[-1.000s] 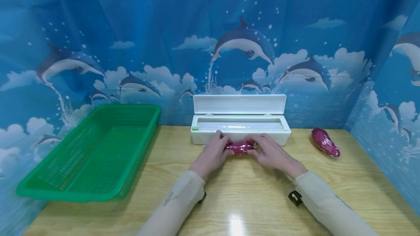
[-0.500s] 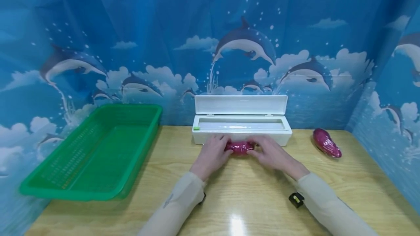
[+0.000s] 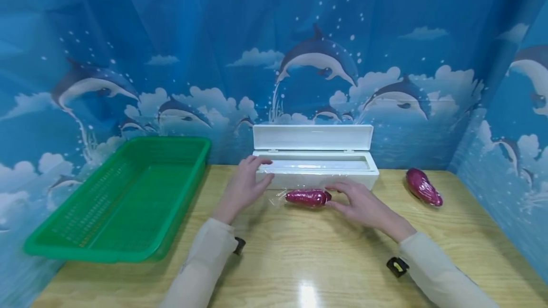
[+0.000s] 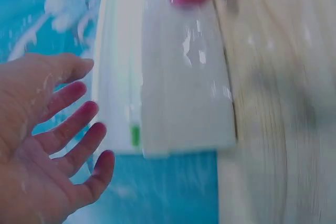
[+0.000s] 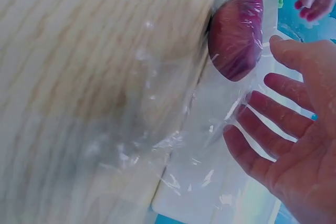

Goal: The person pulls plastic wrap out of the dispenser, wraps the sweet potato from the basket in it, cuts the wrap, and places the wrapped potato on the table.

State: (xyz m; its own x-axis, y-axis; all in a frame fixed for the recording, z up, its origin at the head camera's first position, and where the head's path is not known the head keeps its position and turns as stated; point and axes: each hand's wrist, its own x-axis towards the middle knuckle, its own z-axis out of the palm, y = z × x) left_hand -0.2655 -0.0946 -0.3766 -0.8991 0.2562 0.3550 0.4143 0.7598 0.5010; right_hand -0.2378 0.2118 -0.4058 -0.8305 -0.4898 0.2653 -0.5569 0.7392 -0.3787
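A glossy purple-red vegetable (image 3: pixel 307 197), long and tapered like a small eggplant or sweet potato, lies on the table wrapped in clear film. Loose film (image 3: pixel 277 197) sticks out past its left end. My left hand (image 3: pixel 243 187) hovers left of it, at the left end of the white film box (image 3: pixel 317 178), thumb and fingers spread around nothing. By the vegetable's right end is my right hand (image 3: pixel 359 206); whether the fingertips touch is unclear in the head view. The right wrist view shows those fingers (image 5: pixel 278 114) extended beside clear film (image 5: pixel 173 140), apart from the vegetable.
Behind the vegetable, the box stands with its lid (image 3: pixel 312 137) raised. A second wrapped purple vegetable (image 3: pixel 424 187) lies at the right of the table (image 3: pixel 308 255). On the left is a green basket (image 3: pixel 171 232). A dolphin-print curtain (image 3: pixel 222 37) hangs behind.
Both hands were pressing the ends of the vegetable in its film. My left hand has let go and moved left and up; my right has loosened and shifted slightly right, uncovering the vegetable.
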